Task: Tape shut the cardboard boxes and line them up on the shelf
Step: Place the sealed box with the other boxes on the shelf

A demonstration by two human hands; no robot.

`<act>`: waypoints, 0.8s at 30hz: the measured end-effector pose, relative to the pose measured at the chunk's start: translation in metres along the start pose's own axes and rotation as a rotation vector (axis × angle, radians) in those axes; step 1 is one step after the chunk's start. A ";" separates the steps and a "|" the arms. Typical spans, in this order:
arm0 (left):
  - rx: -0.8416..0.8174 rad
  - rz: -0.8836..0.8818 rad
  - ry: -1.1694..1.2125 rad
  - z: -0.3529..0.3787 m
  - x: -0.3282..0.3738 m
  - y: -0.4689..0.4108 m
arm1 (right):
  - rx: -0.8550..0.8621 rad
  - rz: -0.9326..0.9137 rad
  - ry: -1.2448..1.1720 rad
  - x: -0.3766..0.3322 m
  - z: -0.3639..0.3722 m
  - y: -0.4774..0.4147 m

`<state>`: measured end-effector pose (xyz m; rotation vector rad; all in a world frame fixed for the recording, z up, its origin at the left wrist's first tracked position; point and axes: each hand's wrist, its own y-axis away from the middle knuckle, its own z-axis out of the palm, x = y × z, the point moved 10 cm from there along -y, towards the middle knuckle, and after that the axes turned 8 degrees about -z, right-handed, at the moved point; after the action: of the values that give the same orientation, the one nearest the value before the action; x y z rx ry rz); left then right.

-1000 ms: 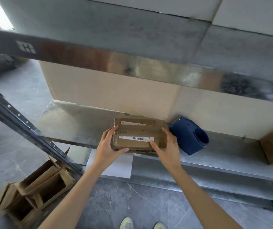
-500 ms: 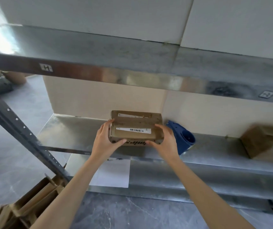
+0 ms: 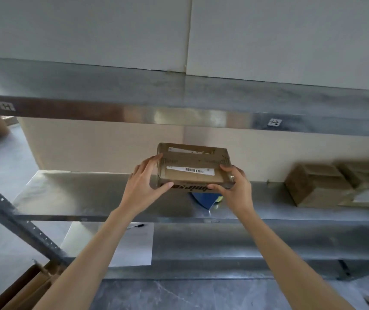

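The left hand (image 3: 144, 184) and right hand (image 3: 235, 189) are gripping the cardboard box (image 3: 192, 168) by its ends, fingers (image 3: 151, 162) curling round its edges, holding it just above the shelf (image 3: 89, 198), directly over a blue object (image 3: 203, 199), with more boxes (image 3: 317, 186) sitting well to its right.

Person's body as seen from the head camera. Left hand (image 3: 144, 186): bare, uncovered from fingertips to wrist. Right hand (image 3: 235, 189): bare likewise. Left forearm (image 3: 94, 253): bare along its whole visible length, from the wrist to the lower frame edge, slender and even in outline. Right forearm (image 3: 290, 260): same condition, bare from wrist to lower edge. Clothing on the upper arms lies outside the frame. Fingernails are too small and blurred to assess.
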<state>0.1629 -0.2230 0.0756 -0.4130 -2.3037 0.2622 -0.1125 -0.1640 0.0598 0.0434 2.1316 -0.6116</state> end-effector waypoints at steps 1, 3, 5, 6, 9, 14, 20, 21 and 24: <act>0.007 0.016 -0.035 0.006 0.011 0.000 | 0.011 0.000 0.008 0.007 -0.014 0.000; 0.032 0.041 -0.093 0.019 0.033 -0.001 | 0.019 0.002 0.029 0.021 -0.041 -0.001; 0.052 0.048 -0.141 0.035 0.055 -0.001 | 0.004 -0.005 0.063 0.034 -0.069 0.000; 0.053 0.051 -0.156 0.044 0.065 -0.001 | 0.001 -0.010 0.082 0.040 -0.084 0.000; 0.027 0.067 -0.153 0.077 0.100 0.001 | 0.003 -0.009 0.119 0.064 -0.131 0.002; 0.030 0.063 -0.189 0.118 0.144 0.008 | -0.009 0.065 0.139 0.112 -0.188 0.009; 0.002 0.000 -0.340 0.146 0.157 0.009 | -0.053 0.147 0.182 0.160 -0.211 0.023; -0.007 -0.005 -0.353 0.150 0.157 0.007 | -0.064 0.157 0.187 0.167 -0.210 0.025; -0.015 -0.010 -0.381 0.161 0.152 0.003 | -0.101 0.179 0.202 0.184 -0.202 0.028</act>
<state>-0.0527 -0.1736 0.0646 -0.3854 -2.6805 0.3429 -0.3696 -0.0853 0.0026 0.2468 2.3192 -0.4076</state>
